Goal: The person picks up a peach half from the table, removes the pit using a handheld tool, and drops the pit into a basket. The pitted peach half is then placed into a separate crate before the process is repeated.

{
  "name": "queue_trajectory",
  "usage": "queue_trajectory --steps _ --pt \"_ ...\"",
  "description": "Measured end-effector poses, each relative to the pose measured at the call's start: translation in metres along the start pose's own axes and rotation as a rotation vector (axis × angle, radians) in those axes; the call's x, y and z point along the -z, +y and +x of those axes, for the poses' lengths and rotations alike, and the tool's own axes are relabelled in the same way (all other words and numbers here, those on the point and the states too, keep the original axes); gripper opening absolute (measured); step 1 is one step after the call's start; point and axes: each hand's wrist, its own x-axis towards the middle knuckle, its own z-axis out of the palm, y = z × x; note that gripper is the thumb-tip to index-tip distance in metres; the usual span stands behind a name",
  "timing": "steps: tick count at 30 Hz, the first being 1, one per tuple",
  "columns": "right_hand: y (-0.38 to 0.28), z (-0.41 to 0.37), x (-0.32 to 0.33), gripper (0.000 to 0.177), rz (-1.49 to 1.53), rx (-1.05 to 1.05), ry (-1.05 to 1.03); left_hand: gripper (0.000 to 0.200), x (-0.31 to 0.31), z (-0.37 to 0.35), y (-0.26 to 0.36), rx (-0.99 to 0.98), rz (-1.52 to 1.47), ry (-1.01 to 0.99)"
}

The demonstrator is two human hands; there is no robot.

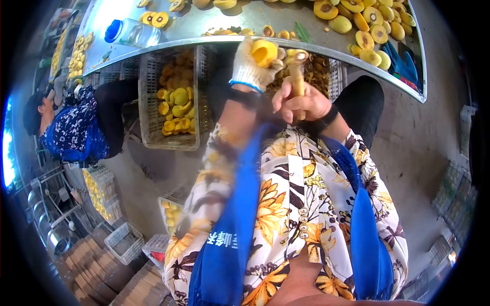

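My left hand [246, 69], in a white knitted glove with a blue cuff edge, is closed around a halved yellow peach [264, 53], cut face up. My right hand [309, 103] is bare and wraps round the wooden handle of a pitting tool [297, 84]; its metal end points up toward the table edge, close beside the peach half. Below both hands, between my knees, stands a crate [335, 76] of brownish pits and scraps, partly hidden by my hands and the tool.
The metal table [204, 20] holds many halved peaches [377, 33], a blue-capped bottle [138, 34] and a blue glove [400, 61]. A crate [145, 109] with yellow peach halves stands under its edge. Another person [74, 125] sits at the left.
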Motion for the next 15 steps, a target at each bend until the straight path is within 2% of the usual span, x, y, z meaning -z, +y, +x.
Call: queue_trajectory --steps 1,2,4,6,7,8,9,10,11,12,13,15 --pt "-0.007 0.000 0.002 0.027 -0.024 -0.037 0.002 0.046 0.006 -0.001 0.008 -0.034 0.000 -0.068" --pt "-0.006 0.001 0.006 0.025 0.024 0.000 -0.034 0.048 0.012 -0.002 0.014 -0.105 0.021 -0.054" --pt "-0.012 0.003 0.020 0.024 -0.149 -0.173 -0.015 0.050 0.003 -0.024 0.025 -0.208 0.110 0.094" --pt "0.015 0.010 0.045 0.023 -1.005 -0.252 0.264 0.052 0.031 -0.024 0.042 -0.327 0.128 0.056" --pt "0.003 0.007 0.027 0.027 -1.693 -0.222 0.243 0.052 0.060 -0.025 0.057 -0.376 0.107 -0.117" --pt "0.015 0.002 0.040 0.029 -1.595 -0.201 0.429 0.052 0.072 -0.036 0.070 -0.487 0.185 0.001" --pt "0.015 0.001 0.051 0.038 -1.477 -0.258 0.390 0.045 0.067 -0.049 0.077 -0.680 0.373 0.396" --pt "0.016 -0.001 0.055 0.049 -1.350 -0.320 0.353 0.042 0.103 -0.043 0.101 -0.955 0.745 0.584" --pt "0.017 -0.003 0.052 0.043 -1.369 -0.221 0.360 0.038 0.110 -0.052 0.115 -0.936 1.096 0.884" --pt "0.017 -0.005 0.049 0.037 -1.389 -0.118 0.369 0.043 0.115 -0.054 0.133 -1.019 1.670 1.125" --pt "0.017 -0.005 0.047 0.031 -1.410 -0.018 0.373 0.045 0.104 -0.049 0.141 -1.093 1.736 1.088" --pt "0.021 -0.002 0.049 0.032 -1.389 0.023 0.374 0.048 0.074 -0.027 0.156 -1.173 1.820 0.946"
